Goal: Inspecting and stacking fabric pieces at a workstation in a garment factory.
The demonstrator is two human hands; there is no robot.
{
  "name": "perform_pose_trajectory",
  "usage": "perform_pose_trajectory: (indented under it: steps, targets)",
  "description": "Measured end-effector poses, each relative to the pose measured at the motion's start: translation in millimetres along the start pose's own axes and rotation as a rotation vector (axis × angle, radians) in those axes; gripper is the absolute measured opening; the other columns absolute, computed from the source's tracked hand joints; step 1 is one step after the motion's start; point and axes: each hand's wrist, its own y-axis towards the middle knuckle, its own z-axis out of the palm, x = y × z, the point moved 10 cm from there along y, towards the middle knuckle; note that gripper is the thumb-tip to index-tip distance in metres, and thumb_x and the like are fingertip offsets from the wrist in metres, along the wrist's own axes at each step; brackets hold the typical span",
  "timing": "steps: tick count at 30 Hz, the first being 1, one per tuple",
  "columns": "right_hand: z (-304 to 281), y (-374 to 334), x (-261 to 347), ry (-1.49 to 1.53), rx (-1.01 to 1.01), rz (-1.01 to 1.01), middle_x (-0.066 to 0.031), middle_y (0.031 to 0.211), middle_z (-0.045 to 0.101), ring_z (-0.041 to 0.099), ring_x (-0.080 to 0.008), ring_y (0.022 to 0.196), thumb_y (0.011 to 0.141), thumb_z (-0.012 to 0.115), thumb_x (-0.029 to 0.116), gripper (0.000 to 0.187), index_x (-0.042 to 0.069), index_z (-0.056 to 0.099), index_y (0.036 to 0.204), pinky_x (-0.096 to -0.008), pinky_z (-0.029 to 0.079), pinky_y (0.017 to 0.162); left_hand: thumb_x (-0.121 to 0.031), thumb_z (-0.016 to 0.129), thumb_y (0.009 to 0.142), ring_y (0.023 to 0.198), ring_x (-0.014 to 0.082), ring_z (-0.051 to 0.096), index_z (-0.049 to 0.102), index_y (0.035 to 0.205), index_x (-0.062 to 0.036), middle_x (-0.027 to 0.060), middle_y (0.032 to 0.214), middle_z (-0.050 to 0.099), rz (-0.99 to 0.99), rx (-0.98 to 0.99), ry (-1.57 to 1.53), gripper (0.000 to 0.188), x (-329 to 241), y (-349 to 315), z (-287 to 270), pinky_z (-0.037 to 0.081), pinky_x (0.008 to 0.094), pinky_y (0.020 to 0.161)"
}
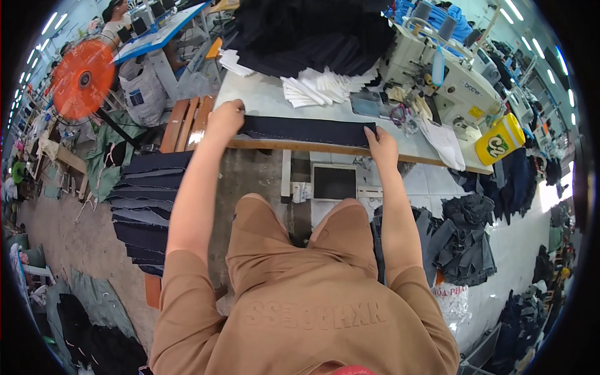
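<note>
A long dark navy fabric strip (pixel 306 131) with a frayed lower edge is stretched along the front of the white sewing table (pixel 265 100). My left hand (pixel 229 119) is closed on its left end. At the other end, my right hand (pixel 382 145) pinches the corner between thumb and fingers. Just beyond the strip lie folded white cloth pieces (pixel 325 87), with a heap of black fabric (pixel 306 37) behind them. The sewing machine (pixel 459 94) stands to the right of my right hand.
A yellow bucket (pixel 500 139) stands at the table's right end. On the left, stacked dark fabric pieces (pixel 147 200) lie over a wooden bench (pixel 181 125), near an orange fan (pixel 84 78). A foot pedal (pixel 334 182) is below the table. Dark scraps (pixel 465 240) are piled at right.
</note>
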Motion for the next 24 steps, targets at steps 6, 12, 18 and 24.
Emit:
perform_pose_trajectory:
  steps: [6, 12, 18, 24]
  targets:
    - [4, 9, 18, -0.43, -0.066, -0.134, -0.0195, 0.063, 0.059, 0.057, -0.0415, 0.064, 0.084, 0.058, 0.041, 0.04, 0.003, 0.056, 0.071, -0.0477, 0.045, 0.058, -0.046, 0.05, 0.085, 0.128, 0.0353, 0.036, 0.049, 0.124, -0.0045, 0.0204, 0.132, 0.044, 0.043, -0.119, 0.212, 0.057, -69, 5, 48, 0.021, 0.0607, 0.103]
    - [-8, 3, 54, -0.591, -0.252, -0.141, -0.0208, 0.116, 0.055, 0.054, -0.0346, 0.106, 0.08, 0.062, 0.041, 0.047, 0.006, 0.056, 0.111, -0.0483, 0.043, 0.085, -0.052, 0.046, 0.085, 0.134, 0.0373, 0.024, 0.04, 0.135, -0.0058, 0.0209, 0.141, 0.033, 0.107, -0.195, 0.212, 0.069, -79, -5, 70, 0.012, 0.0634, 0.104]
    - [114, -41, 123, -0.423, 0.205, -0.389, -0.0158, 0.142, 0.033, 0.023, -0.0334, 0.135, 0.082, 0.056, 0.048, 0.067, 0.009, 0.041, 0.135, -0.061, 0.013, 0.105, -0.056, 0.047, 0.082, 0.136, 0.0359, 0.022, 0.037, 0.138, -0.008, 0.0201, 0.143, 0.031, 0.052, -0.111, 0.204, 0.074, -76, 0, 67, 0.009, 0.0646, 0.104]
    - [86, -50, 97, -0.514, 0.151, -0.394, -0.0124, 0.145, 0.03, 0.019, -0.0353, 0.136, 0.08, 0.056, 0.053, 0.069, 0.02, 0.038, 0.138, -0.0663, 0.01, 0.102, -0.056, 0.043, 0.086, 0.136, 0.0323, 0.023, 0.035, 0.138, -0.0048, 0.0203, 0.144, 0.03, -0.042, -0.067, 0.131, 0.073, -52, 8, 67, 0.013, 0.0588, 0.106]
